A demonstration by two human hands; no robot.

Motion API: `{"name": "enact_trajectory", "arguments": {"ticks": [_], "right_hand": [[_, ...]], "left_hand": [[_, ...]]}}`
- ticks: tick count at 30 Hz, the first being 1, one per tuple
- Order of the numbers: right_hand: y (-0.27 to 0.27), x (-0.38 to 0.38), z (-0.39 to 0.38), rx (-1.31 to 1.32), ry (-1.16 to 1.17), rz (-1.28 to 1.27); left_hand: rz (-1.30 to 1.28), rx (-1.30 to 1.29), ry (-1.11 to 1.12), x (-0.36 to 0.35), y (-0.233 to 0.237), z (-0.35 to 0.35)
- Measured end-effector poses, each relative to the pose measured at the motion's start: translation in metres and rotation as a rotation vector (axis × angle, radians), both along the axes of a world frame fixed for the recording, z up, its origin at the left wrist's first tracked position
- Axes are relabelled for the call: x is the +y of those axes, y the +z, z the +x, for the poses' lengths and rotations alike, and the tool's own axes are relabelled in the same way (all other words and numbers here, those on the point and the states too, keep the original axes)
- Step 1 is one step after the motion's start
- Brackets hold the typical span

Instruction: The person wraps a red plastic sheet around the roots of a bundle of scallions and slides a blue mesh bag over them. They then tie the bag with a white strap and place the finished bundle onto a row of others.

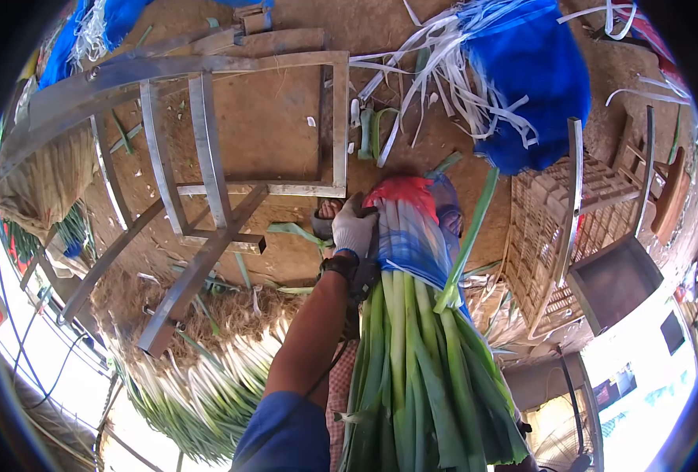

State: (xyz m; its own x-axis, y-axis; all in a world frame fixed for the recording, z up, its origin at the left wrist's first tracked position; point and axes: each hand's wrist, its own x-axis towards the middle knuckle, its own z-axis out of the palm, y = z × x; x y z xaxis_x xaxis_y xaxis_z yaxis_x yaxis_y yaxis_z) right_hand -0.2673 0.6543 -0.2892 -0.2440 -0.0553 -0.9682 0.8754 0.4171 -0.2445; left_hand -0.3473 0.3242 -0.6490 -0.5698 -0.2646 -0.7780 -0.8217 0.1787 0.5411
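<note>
A large bundle of leeks point(400, 338) lies lengthwise in front of me, its green leaves toward my body. Blue-and-clear plastic wrapping point(416, 250) surrounds the white stems, and red plastic point(406, 193) covers the far end. My left hand point(354, 230), in a pale work glove, is closed at the left side of the wrapped end, by the red plastic. Its fingertips are partly hidden against the bundle. A loose leek leaf point(472, 236) lies slanted along the right side. My right hand does not show; the leeks cover much of that side.
A metal frame point(341, 126) stands at left, above many more leeks point(215, 377). At right are a slatted crate point(534, 244) and metal bars point(576, 189). Blue plastic point(534, 79) and white strips point(443, 71) lie ahead. Leaf scraps litter the brown ground point(262, 134).
</note>
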Motion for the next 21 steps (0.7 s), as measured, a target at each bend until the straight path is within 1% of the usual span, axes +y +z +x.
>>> {"name": "enact_trajectory", "arguments": {"ticks": [3, 6, 9, 10, 13, 14, 16, 19, 21], "right_hand": [[-0.002, 0.002, -0.001, -0.008, 0.0, -0.001], [-0.004, 0.002, -0.001, -0.013, -0.001, 0.001], [-0.002, 0.004, -0.002, -0.021, 0.002, 0.006], [-0.002, 0.005, -0.002, -0.02, 0.001, 0.006], [-0.003, 0.006, -0.002, -0.018, 0.0, 0.006], [-0.003, 0.006, -0.002, -0.018, -0.004, 0.006], [-0.003, 0.007, -0.001, -0.017, -0.006, 0.006], [-0.002, 0.008, 0.0, -0.012, -0.011, 0.006], [0.0, 0.008, 0.001, -0.005, -0.016, 0.006]], "left_hand": [[-0.039, -0.063, -0.059, -0.003, -0.001, -0.005], [-0.142, -0.251, -0.286, -0.002, 0.019, -0.04], [-0.243, -0.227, -0.394, 0.0, 0.015, -0.047], [-0.299, -0.178, -0.391, 0.001, 0.006, -0.039], [-0.181, -0.049, -0.378, -0.004, -0.017, -0.031], [-0.169, -0.059, -0.359, -0.003, -0.022, -0.028], [-0.142, -0.085, -0.322, 0.001, -0.018, -0.031], [-0.285, -0.118, -0.259, 0.01, -0.015, -0.03], [-0.347, -0.089, -0.207, 0.015, -0.01, -0.023]]}}
